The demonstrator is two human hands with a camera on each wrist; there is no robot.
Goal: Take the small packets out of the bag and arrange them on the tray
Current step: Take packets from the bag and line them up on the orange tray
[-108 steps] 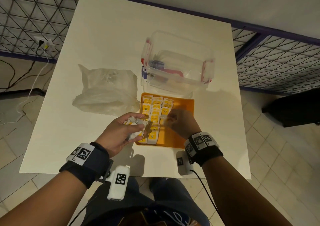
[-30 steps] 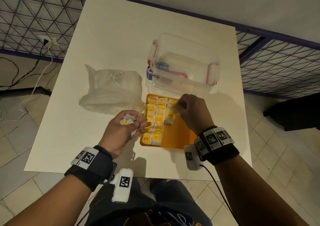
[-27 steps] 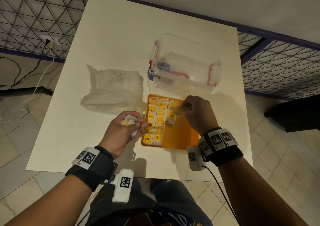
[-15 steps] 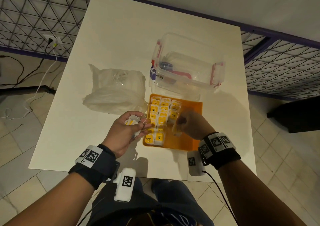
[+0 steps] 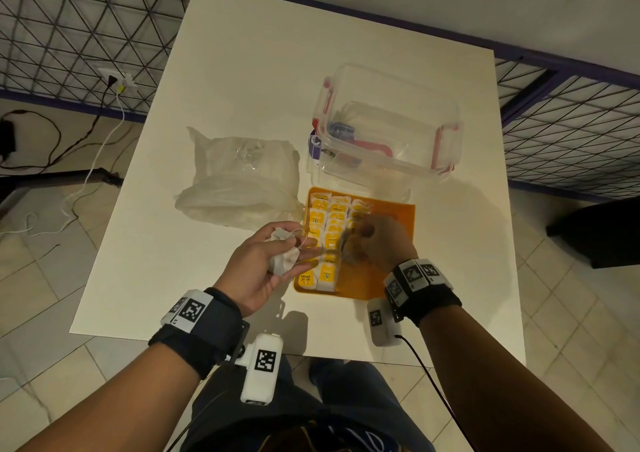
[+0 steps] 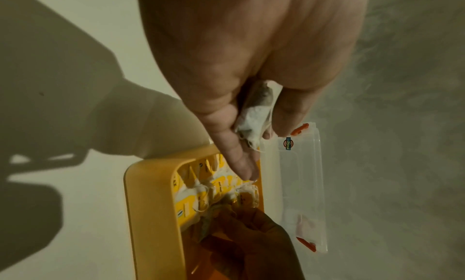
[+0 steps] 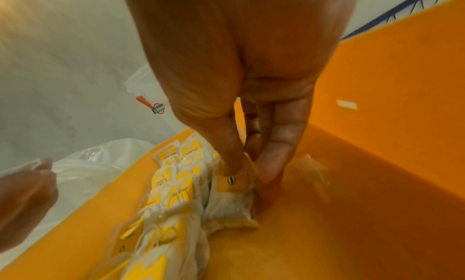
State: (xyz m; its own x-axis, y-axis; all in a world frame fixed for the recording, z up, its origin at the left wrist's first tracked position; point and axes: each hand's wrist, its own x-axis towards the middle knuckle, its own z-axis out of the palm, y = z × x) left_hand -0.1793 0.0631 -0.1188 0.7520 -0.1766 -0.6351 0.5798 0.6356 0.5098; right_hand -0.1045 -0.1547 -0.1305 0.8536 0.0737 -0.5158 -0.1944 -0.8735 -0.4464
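Looking down from the head view, the right hand (image 5: 382,243) is smeared by motion over the shallow orange plastic tray (image 5: 388,278), so its fingers are hard to make out there. The left hand (image 5: 263,268) hovers at the tray's left edge, fingers curled round a small bunch of white paper packets (image 5: 284,261) with loose strings. Rows of small yellow-labelled packets (image 5: 329,229) fill the tray's left half. A crumpled clear plastic bag (image 5: 242,181) lies left of the tray on the white rectangular table (image 5: 242,53); a clear plastic storage box with red clips (image 5: 391,132) sits at the far side, touching the tray. Tiled floor and a black wire grid surround the table.

From the left wrist, the left hand (image 6: 251,65) grips the white packets (image 6: 254,121) between thumb and fingers above the tray's rim (image 6: 135,185); the right hand (image 6: 251,244) is dark and partly cut off below.

From the right wrist, thumb and fingers (image 7: 274,157) pinch one yellow-labelled packet (image 7: 231,200) standing on the tray floor (image 7: 352,204), just beside the laid rows. The near packets are blurred.
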